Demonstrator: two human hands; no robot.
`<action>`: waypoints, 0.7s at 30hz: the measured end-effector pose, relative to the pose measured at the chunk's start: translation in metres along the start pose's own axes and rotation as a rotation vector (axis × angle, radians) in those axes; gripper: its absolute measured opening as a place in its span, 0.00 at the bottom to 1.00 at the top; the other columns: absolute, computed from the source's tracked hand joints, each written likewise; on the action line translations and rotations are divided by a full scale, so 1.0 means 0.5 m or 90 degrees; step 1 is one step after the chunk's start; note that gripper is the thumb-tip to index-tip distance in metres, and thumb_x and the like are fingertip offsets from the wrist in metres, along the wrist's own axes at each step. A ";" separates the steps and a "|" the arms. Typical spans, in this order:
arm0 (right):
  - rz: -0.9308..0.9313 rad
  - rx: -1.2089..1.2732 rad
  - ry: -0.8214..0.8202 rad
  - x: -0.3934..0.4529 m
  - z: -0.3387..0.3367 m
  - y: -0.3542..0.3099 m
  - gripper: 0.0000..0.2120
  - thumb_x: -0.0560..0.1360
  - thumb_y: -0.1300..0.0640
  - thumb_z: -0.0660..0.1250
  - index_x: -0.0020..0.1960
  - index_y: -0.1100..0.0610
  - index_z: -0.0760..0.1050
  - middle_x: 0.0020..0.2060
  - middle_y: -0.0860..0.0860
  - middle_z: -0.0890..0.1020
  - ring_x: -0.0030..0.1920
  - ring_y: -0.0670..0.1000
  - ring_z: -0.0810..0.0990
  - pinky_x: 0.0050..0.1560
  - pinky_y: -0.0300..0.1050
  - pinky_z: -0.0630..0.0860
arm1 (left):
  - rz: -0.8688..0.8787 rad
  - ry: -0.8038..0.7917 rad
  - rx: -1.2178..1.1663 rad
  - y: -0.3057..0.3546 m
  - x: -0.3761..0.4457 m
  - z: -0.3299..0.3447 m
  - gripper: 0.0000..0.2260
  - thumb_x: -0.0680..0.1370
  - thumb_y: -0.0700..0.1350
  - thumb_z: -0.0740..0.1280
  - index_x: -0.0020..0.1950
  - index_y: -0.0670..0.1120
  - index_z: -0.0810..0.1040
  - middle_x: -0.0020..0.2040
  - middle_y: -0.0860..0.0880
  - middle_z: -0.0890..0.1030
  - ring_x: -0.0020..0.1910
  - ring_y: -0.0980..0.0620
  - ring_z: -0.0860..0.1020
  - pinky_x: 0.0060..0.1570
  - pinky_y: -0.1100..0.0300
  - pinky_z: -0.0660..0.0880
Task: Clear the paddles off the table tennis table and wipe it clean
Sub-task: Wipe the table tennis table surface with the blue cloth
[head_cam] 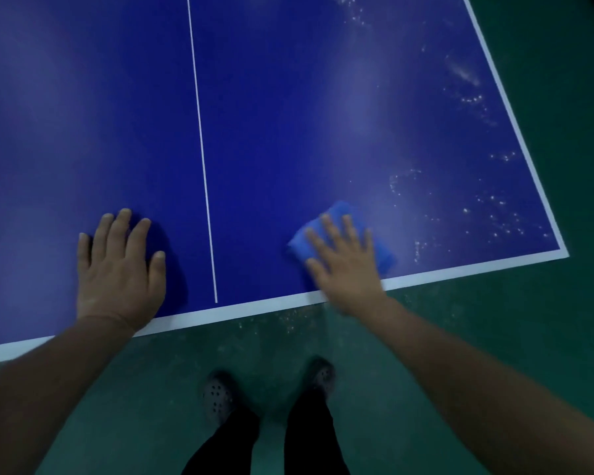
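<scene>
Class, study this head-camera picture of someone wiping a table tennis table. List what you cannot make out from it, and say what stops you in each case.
- Head view: much of the blue cloth is covered by the right hand pressing it.
- The far end of the table, and any net or paddles, is cut off by the top edge.
- The white specks near the right corner are too small and blurred to identify.
- The left hand hides the surface beneath it.

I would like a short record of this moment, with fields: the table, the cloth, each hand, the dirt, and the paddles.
table: blue table tennis table with white lines
cloth: folded blue cloth, near the table's right corner
left hand: left hand flat on the table, holding nothing
right hand: right hand pressing flat on the cloth
dirt: white specks right of the cloth
paddles: none in view
</scene>
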State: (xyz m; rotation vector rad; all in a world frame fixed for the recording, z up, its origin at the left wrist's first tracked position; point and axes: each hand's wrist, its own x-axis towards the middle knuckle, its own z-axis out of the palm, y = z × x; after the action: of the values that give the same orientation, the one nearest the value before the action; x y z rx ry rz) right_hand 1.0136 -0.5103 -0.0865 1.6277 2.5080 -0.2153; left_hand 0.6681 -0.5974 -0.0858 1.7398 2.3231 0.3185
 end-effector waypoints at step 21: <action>0.453 0.111 0.050 0.003 -0.016 0.222 0.28 0.83 0.39 0.42 0.82 0.43 0.46 0.82 0.50 0.46 0.81 0.61 0.44 0.75 0.73 0.41 | 0.120 -0.104 0.127 0.328 -0.062 0.122 0.32 0.82 0.63 0.45 0.79 0.44 0.62 0.79 0.40 0.59 0.80 0.40 0.53 0.76 0.34 0.49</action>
State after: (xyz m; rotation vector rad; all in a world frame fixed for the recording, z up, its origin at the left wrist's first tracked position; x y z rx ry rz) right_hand 1.1144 -0.4627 -0.0835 2.5055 1.8268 -0.2876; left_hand 0.8449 -0.5798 -0.0929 2.0014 2.1435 -0.0269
